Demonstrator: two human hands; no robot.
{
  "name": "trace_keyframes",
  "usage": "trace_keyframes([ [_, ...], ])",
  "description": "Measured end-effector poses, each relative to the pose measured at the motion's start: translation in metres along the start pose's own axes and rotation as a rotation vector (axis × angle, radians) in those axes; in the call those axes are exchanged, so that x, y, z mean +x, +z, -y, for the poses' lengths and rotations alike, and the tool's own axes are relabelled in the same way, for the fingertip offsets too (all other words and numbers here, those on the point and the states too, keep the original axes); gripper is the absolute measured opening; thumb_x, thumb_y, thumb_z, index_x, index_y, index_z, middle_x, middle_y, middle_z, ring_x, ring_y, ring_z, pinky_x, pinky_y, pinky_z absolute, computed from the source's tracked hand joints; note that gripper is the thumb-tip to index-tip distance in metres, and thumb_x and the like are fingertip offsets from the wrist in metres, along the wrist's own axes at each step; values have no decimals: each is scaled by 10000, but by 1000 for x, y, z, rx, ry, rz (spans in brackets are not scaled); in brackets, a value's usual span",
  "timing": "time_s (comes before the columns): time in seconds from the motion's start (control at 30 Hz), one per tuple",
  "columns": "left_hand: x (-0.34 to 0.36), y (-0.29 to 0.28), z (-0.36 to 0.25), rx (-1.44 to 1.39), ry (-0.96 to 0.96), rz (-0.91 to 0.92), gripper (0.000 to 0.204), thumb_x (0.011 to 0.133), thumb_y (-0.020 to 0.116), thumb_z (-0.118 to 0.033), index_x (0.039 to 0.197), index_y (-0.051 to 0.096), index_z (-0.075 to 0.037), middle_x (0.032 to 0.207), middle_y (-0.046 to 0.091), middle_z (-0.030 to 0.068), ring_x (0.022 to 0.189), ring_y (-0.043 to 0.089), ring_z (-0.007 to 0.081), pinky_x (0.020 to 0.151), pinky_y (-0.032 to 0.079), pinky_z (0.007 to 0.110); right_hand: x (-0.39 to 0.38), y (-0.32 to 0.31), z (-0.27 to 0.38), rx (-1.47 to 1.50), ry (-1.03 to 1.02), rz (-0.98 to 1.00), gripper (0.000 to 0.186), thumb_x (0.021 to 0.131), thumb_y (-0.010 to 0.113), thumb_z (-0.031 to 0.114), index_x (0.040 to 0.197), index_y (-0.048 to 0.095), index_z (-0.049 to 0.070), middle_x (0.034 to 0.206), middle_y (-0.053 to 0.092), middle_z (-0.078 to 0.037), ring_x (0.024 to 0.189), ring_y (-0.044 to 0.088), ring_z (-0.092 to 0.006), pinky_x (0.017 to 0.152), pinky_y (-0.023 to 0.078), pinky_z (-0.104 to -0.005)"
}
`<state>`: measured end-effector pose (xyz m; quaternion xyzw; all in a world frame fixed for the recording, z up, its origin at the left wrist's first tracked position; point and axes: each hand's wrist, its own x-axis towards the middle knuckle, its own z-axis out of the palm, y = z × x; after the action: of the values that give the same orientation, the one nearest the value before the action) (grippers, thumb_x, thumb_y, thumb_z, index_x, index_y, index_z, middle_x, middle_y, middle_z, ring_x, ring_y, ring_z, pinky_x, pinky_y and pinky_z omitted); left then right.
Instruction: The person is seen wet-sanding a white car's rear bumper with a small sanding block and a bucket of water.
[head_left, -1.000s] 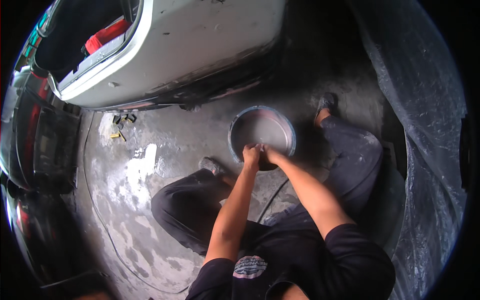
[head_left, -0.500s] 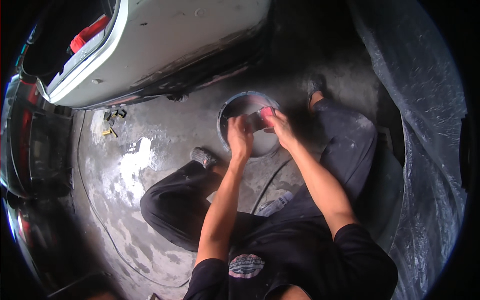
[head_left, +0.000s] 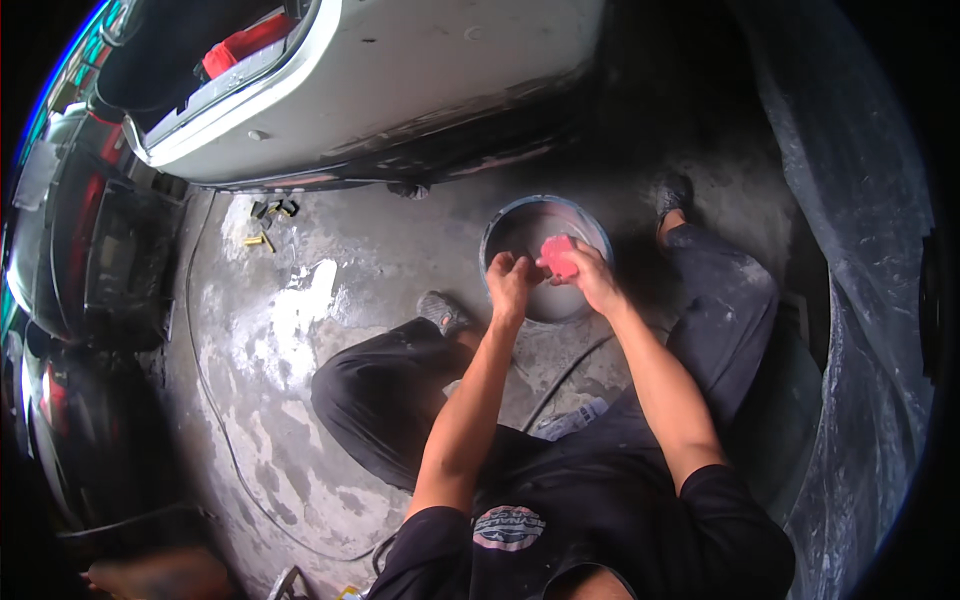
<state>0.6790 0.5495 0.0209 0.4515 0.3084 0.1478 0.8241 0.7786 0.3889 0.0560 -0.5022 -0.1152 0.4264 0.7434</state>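
My right hand (head_left: 597, 281) grips a red block (head_left: 560, 256) over a round bucket (head_left: 592, 222) with a bluish rim. The block looks like a sanding block or sponge, but its exact kind is unclear. Just left of it, my left hand (head_left: 510, 283) is closed, its fingertips pinched close to the block. Something small and dark shows between the two hands, too indistinct to name. Cloudy greyish liquid (head_left: 560, 303) lies inside the bucket, below my hands. The bucket stands on the floor between my bent legs.
A light-coloured car body (head_left: 400, 80) with a dark lower edge rises ahead. Small black and yellow pieces (head_left: 262, 240) lie on the wet concrete. A thin cable (head_left: 205, 385) curves at left; a dark hose (head_left: 565, 375) and printed packet (head_left: 572, 418) lie between my legs. Plastic sheeting (head_left: 870, 330) hangs right.
The view has shifted, so the scene sits farther right in it. The red block has turned and shows more of its face; the hands, blurred before, now appear steadier.
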Motion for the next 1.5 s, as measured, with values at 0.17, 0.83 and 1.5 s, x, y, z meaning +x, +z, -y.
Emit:
trace_keyframes([
  [0.17,-4,17,-4,68,97,-28,142,1027,680,-36,1155,628,-6,1005,644,13,937,653,125,800,562,276,0,11,-11,-787,-201,-322,533,1101,617,312,1477,563,-62,1224,711,-225,1154,702,-312,981,560,-396],
  [0.83,-8,25,-4,2,26,282,278,1129,579,-137,1332,625,47,1250,719,131,1139,730,243,1012,631,433,-8,1,0,-600,-252,-131,539,1104,601,260,1564,543,-15,1383,701,-220,1298,673,-301,1083,522,-392],
  [1.5,27,22,-36,501,32,340,699,965,854,-218,1518,485,-5,1184,695,137,1111,689,236,979,560,380,3,-25,-11,-314,-131,-109,413,958,754,106,1346,643,21,1164,720,-76,970,705,-131,868,577,-340],
])
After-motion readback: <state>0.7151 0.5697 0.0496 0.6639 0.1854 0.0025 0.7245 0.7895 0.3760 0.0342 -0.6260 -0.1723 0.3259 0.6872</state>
